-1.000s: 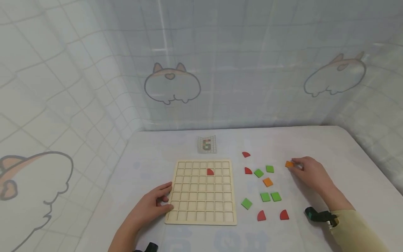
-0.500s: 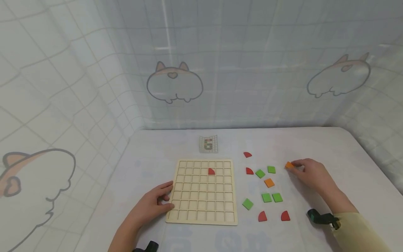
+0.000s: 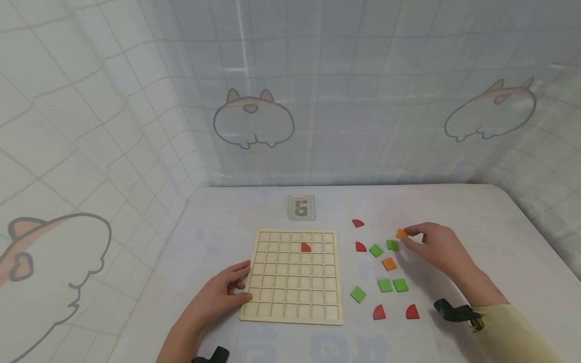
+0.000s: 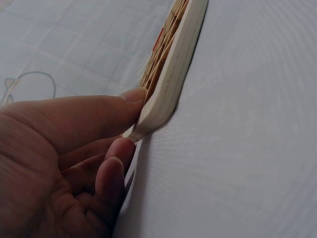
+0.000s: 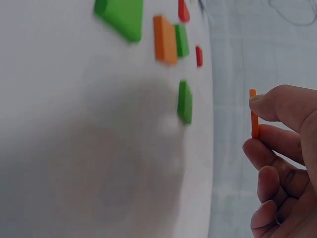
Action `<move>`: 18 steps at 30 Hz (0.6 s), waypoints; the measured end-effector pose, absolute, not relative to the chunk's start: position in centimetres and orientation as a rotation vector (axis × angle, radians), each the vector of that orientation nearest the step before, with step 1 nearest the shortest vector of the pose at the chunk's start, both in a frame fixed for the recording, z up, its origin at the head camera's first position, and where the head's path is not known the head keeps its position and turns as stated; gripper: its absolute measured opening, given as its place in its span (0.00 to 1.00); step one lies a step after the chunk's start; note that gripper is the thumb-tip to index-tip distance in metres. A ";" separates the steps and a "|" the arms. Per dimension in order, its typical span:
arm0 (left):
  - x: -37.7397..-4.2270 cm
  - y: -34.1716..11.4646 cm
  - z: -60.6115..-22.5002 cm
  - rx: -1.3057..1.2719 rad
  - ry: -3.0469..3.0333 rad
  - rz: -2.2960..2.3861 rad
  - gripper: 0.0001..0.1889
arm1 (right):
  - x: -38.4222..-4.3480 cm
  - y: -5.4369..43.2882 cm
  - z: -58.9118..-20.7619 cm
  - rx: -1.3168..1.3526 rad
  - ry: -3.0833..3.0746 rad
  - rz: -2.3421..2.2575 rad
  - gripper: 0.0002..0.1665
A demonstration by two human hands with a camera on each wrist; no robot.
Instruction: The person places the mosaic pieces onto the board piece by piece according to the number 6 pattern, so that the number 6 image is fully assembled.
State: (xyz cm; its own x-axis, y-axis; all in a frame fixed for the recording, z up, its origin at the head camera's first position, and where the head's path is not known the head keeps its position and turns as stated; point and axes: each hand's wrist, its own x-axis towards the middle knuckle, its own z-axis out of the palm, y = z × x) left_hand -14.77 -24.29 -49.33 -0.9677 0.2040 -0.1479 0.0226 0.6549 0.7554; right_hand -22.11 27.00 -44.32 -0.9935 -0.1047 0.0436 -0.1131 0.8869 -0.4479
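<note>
A pale wooden grid board (image 3: 290, 277) lies on the table with one red quarter-circle tile (image 3: 306, 247) in an upper cell. At its left edge my left hand (image 3: 220, 295) holds the board; the left wrist view shows the thumb (image 4: 133, 95) against the rim. Between thumb and fingertips my right hand (image 3: 431, 244) pinches an orange square tile (image 3: 401, 233), raised off the table in the right wrist view. Just below that tile in the head view lies a green square tile (image 3: 392, 245), with a second orange square tile (image 3: 389, 264) nearby.
Several green squares, such as one green tile (image 3: 358, 294), and several red quarter-circles, such as one red tile (image 3: 412, 312), lie right of the board. Behind the board is a small gridded pattern card (image 3: 301, 207). A patterned curtain (image 3: 345, 126) surrounds the table.
My right hand has moved left and lifted a little, carrying the orange square tile toward the loose green tiles. My left hand stays at the board's edge.
</note>
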 end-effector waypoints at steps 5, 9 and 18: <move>-14.6 -24.2 -49.2 0.172 2.662 1.200 0.38 | -22.2 25.2 -43.7 0.242 -3.046 0.760 0.20; -14.6 -24.2 -49.2 0.161 2.670 1.197 0.39 | -22.3 23.6 -43.3 0.329 -3.046 0.764 0.19; -14.5 -24.2 -49.4 0.175 2.685 1.195 0.38 | -22.8 19.5 -43.7 0.466 -3.048 0.788 0.18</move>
State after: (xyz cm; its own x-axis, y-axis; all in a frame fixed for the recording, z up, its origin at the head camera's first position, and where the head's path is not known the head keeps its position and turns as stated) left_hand -14.51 -24.24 -49.36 -0.9736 0.1867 -0.1312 0.0275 0.6666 0.7449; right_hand -22.80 19.50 -43.70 -0.9563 -0.2904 0.0333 -0.2701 0.8345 -0.4803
